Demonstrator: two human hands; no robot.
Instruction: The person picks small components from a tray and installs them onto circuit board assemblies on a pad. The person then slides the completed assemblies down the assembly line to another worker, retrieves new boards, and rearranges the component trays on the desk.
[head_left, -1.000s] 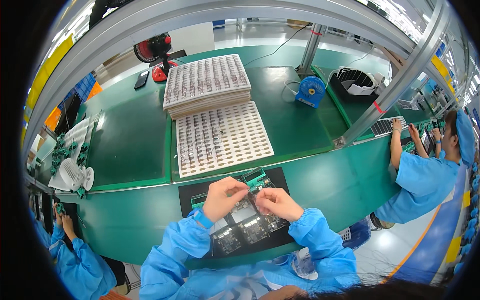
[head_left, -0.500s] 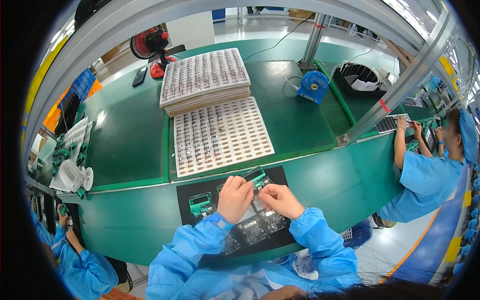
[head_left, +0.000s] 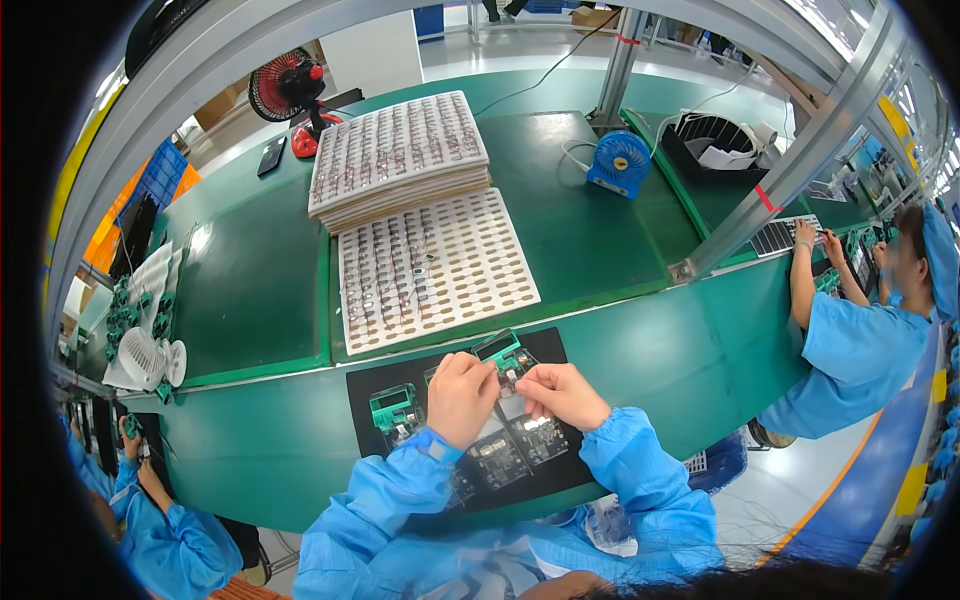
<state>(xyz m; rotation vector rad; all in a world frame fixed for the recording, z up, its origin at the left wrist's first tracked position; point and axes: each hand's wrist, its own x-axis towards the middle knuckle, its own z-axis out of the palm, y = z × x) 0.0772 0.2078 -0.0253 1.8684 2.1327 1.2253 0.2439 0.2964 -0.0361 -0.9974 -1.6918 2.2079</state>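
Note:
My left hand (head_left: 461,403) is closed, its thumb and fingers pressed together above the middle of a black mat (head_left: 362,408). Close on its right, my right hand (head_left: 563,395) makes a pinch. Whatever either set of fingertips holds is too small or hidden to name. Just beyond the fingers lies a circuit board with a green frame (head_left: 497,346), partly covered by my hands. A second green-framed board (head_left: 394,398) rests at the mat's left. Nearer me are bare dark circuit boards (head_left: 500,461), side by side; my left forearm hides part of one.
A white slotted tray (head_left: 490,270), part filled with small wired parts, lies ahead beside a stack of filled trays (head_left: 400,150). Behind stand a red-black fan (head_left: 290,90) and a blue fan (head_left: 620,163). A metal post (head_left: 790,150) rises at right; co-workers sit on both sides.
The whole view has shifted slightly. My right fingers have curled a little and stay pinched near the green-framed board; my left hand keeps nearly the same pose.

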